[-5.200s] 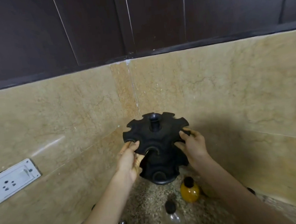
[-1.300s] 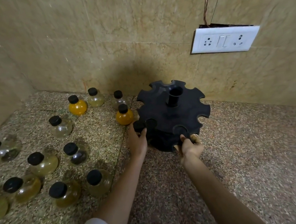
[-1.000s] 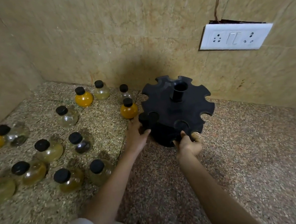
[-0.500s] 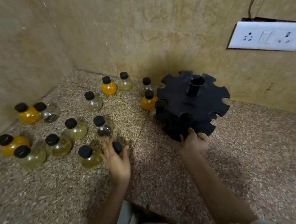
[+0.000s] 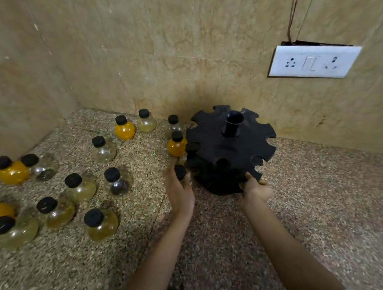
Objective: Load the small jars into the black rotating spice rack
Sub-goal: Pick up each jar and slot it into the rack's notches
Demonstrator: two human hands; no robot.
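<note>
The black rotating spice rack (image 5: 229,145) stands on the granite counter against the back wall, and one black-capped jar (image 5: 192,147) sits in a notch on its left side. My left hand (image 5: 180,189) is shut on a small black-capped jar (image 5: 180,171) and holds it right against the rack's lower left side. My right hand (image 5: 254,186) grips the rack's front edge. Several round jars with black caps stand on the counter to the left, some orange (image 5: 125,129), some pale yellow (image 5: 100,223), some clear (image 5: 104,149).
A white socket plate (image 5: 314,61) with a loose wire above it hangs on the wall at the right. Marble walls meet in a corner at the back left. The counter (image 5: 323,213) stretches right of the rack.
My left hand picked a jar off the counter near the front jars and carried it right, up to the rack's lower left side. My right hand kept its hold on the rack.
</note>
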